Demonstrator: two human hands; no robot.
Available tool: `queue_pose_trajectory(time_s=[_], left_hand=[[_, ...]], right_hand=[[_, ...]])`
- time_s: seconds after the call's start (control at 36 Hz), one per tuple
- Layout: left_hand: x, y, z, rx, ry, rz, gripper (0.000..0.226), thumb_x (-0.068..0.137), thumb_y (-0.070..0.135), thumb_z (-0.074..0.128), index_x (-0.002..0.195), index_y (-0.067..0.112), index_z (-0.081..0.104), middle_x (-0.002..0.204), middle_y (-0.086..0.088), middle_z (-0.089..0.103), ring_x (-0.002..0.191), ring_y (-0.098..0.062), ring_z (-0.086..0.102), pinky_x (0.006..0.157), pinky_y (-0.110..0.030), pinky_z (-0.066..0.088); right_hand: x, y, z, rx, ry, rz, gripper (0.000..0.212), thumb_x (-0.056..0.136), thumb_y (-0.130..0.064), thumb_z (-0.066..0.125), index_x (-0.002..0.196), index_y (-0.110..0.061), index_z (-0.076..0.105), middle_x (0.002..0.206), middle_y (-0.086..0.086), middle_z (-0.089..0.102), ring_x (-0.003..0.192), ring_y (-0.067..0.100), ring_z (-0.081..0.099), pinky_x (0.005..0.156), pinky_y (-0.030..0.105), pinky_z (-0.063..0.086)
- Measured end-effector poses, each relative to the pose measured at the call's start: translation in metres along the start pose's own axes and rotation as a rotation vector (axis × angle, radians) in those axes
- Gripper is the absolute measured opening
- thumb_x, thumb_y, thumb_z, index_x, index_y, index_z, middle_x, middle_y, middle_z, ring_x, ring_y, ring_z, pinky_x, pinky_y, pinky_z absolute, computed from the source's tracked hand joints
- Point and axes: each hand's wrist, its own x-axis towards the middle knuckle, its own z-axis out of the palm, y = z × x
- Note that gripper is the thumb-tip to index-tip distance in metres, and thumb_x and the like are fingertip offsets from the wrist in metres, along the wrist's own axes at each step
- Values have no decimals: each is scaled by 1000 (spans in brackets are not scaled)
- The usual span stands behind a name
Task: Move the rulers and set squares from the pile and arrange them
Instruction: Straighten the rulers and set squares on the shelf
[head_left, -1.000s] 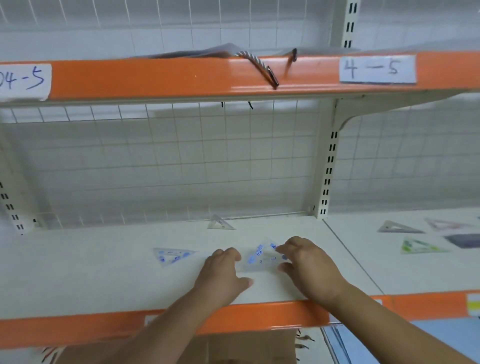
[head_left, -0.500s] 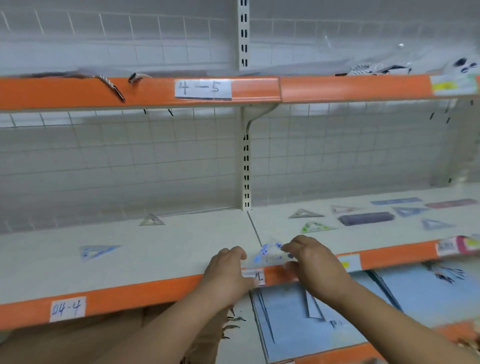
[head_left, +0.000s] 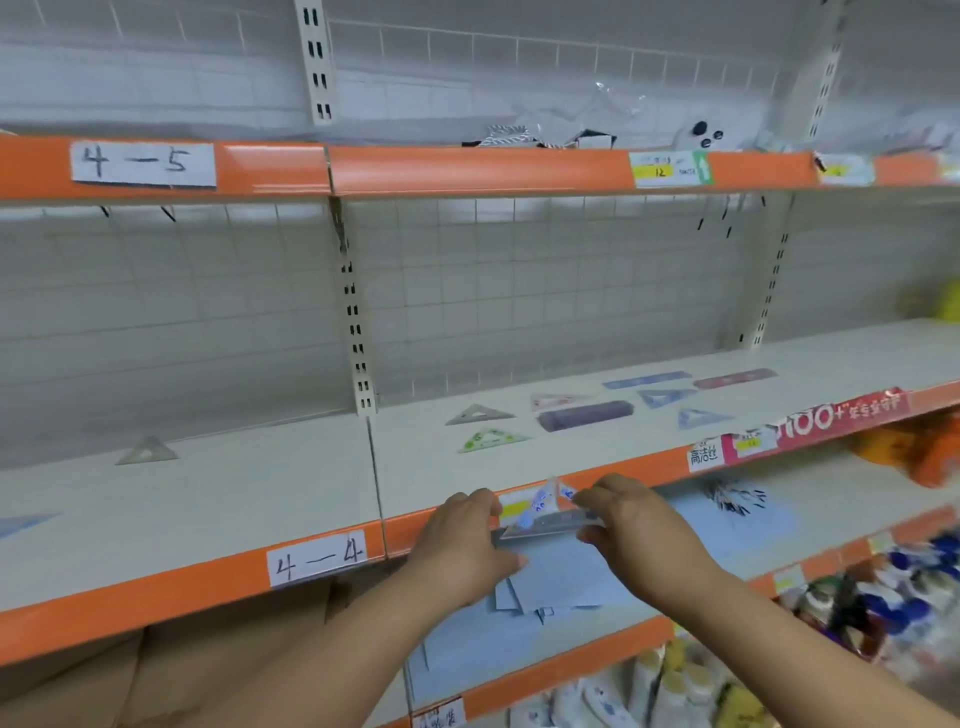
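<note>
Both hands, left (head_left: 462, 545) and right (head_left: 636, 525), pinching a clear set square (head_left: 545, 512) between them, just in front of the shelf edge (head_left: 322, 566), rulers (head_left: 647, 380) far right

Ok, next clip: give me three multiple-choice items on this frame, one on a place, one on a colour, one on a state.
1. Where does the green-patterned set square lie?
A. on the shelf right of the upright
B. on the top shelf
C. in a hand

2. What colour is the shelf edge?
A. blue
B. orange
C. black

3. The clear blue-printed set square is:
A. flat on the shelf
B. held between both hands
C. hanging from a hook

Key: 1 A, it lies beyond the seam beside a grey set square. 2 B, orange strip with the 4-4 label. 3 B, left hand and right hand pinch it.
</note>
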Motion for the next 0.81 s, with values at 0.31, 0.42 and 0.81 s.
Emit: queue_pose_trajectory(time_s=[0.31,0.42,0.81], left_hand=[[90,59,28,-8,-77,111,60,80,41,71,130,24,44,127,1,46,117,-16,46,94,-25,41],[133,79,31,36,-89,168,56,83,20,63,135,24,42,134,-1,45,119,-16,48,94,-24,43],[234,122,61,46,-173,248,47,91,13,56,134,27,45,124,4,52,101,-13,59,83,-25,52]], right_hand=[[20,88,-6,-45,35,131,38,93,-23,58,131,-20,55,121,1,56,114,21,52,91,29,43],[41,122,-15,-84,54,188,36,94,-22,55,129,-21,55,115,0,56,111,19,52,88,30,45],[85,207,-16,-86,55,289,25,92,-21,57,116,-16,62,111,1,57,106,19,56,84,34,49]])
